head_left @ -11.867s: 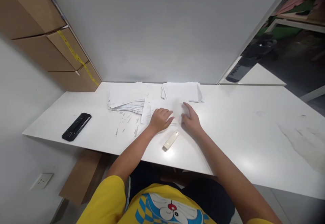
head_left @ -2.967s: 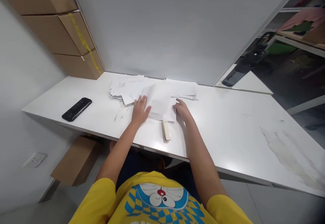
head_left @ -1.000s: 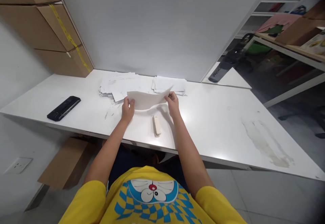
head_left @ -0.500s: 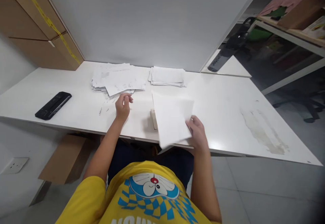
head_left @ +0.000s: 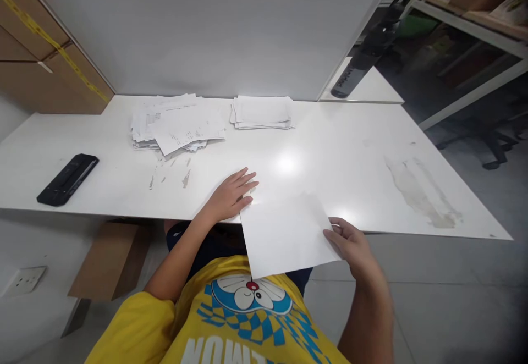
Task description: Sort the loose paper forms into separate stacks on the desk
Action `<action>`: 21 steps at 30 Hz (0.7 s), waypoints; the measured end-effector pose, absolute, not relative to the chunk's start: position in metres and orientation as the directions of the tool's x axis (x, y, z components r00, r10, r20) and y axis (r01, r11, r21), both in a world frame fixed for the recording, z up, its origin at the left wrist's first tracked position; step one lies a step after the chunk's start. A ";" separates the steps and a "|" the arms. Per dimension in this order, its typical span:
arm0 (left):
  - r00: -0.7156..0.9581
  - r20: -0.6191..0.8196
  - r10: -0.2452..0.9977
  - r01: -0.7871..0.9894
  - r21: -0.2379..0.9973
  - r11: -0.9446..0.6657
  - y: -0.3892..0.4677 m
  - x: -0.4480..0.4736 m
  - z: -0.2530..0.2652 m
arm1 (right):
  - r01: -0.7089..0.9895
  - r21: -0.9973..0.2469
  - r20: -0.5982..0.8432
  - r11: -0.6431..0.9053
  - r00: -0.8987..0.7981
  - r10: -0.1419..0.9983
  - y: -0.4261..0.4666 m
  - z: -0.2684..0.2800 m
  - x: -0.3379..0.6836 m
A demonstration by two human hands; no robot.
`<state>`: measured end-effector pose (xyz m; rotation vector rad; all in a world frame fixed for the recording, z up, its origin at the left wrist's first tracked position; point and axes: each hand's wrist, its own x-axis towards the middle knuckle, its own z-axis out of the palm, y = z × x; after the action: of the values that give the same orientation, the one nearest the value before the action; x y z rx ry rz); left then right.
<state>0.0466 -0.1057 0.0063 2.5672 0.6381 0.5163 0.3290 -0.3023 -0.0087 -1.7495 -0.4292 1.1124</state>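
A blank white sheet of paper (head_left: 289, 237) reaches past the front edge of the table, over my lap. My right hand (head_left: 350, 243) pinches its right edge between thumb and fingers. My left hand (head_left: 231, 196) lies at the table's front edge by the sheet's upper left corner, palm down with the fingers spread. A small cream-coloured object is almost wholly hidden beneath that hand and the paper; its kind cannot be made out.
On the white table (head_left: 342, 160), a messy paper pile (head_left: 177, 125) and a neater paper stack (head_left: 264, 112) lie toward the back panel. A black flat case (head_left: 68, 180) is at left. A dark bottle (head_left: 355, 75) stands behind right; cardboard boxes (head_left: 82, 81) rise at back left.
My left hand has moved right and toward me, its curled fingers now spread beside the sheet. My right hand has brought the paper closer to my body and rightward. The view has shifted.
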 end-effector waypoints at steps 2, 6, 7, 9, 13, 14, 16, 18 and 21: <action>0.825 0.236 0.514 0.348 0.505 -0.790 -0.104 0.046 0.006 | -0.186 -0.872 -0.475 -0.453 0.547 0.690 -0.305 -0.009 0.331; 0.809 0.205 0.551 0.366 0.558 -0.745 -0.105 0.048 0.006 | -0.206 -0.885 -0.453 -0.417 0.588 0.670 -0.299 -0.004 0.328; 0.805 0.201 0.558 0.365 0.574 -0.733 -0.105 0.048 0.006 | -0.209 -0.885 -0.453 -0.416 0.588 0.670 -0.296 -0.004 0.326; 0.799 0.198 0.567 0.361 0.597 -0.717 -0.105 0.049 0.006 | -0.194 -0.888 -0.445 -0.416 0.588 0.675 -0.291 -0.005 0.325; 0.793 0.190 0.578 0.382 0.583 -0.716 -0.106 0.051 0.003 | -0.107 -0.905 -0.390 -0.411 0.590 0.707 -0.289 -0.013 0.328; 0.792 0.186 0.582 0.393 0.574 -0.718 -0.107 0.051 0.002 | -0.092 -0.907 -0.383 -0.411 0.586 0.714 -0.289 -0.015 0.329; 0.789 0.173 0.590 0.418 0.553 -0.721 -0.109 0.054 -0.003 | -0.076 -0.906 -0.378 -0.416 0.585 0.718 -0.292 -0.018 0.331; 0.780 0.161 0.605 0.452 0.524 -0.722 -0.112 0.057 -0.009 | -0.070 -0.903 -0.380 -0.424 0.591 0.711 -0.293 -0.020 0.331; 0.765 0.153 0.625 0.497 0.478 -0.725 -0.116 0.063 -0.015 | -0.072 -0.904 -0.376 -0.421 0.601 0.705 -0.293 -0.028 0.336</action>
<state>0.0627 -0.1164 -0.0145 2.5472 0.8519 0.4276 0.3358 -0.2928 -0.0279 -1.8075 -0.5151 0.9528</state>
